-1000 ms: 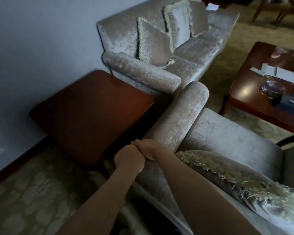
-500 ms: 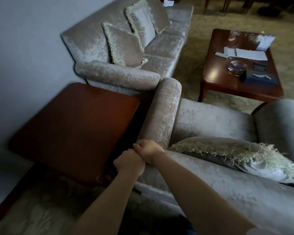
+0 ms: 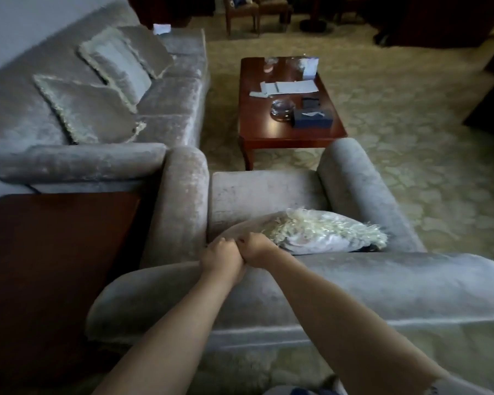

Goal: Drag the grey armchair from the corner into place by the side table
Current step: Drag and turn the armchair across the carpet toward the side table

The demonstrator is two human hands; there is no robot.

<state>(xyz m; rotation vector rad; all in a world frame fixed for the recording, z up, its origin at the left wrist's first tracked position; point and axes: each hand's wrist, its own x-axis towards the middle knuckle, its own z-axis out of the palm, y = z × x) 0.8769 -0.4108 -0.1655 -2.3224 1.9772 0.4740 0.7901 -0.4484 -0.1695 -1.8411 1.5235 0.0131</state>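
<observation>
Seen from behind: grey armchair [image 3: 354, 286] has its left arm just beside the side table [image 3: 54, 252], right edge, with the arm's front close to the sofa [image 3: 77, 163]. The coffee table [image 3: 268, 135] stands just ahead, holding papers [image 3: 293, 87], a glass dish [image 3: 281, 108] and a dark box [image 3: 311, 118]; print too blurred to read. A fringed cushion [image 3: 325, 232] lies on the seat. The left hand [image 3: 221, 259] and right hand [image 3: 255, 249] touch, fingers curled over the backrest top, gripping it.

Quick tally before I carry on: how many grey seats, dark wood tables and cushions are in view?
Grey seats: 2, the armchair and the sofa.
Dark wood tables: 2, the side table and the coffee table.
Cushions: 4, three sofa cushions and one armchair cushion.
Total: 8.
</observation>
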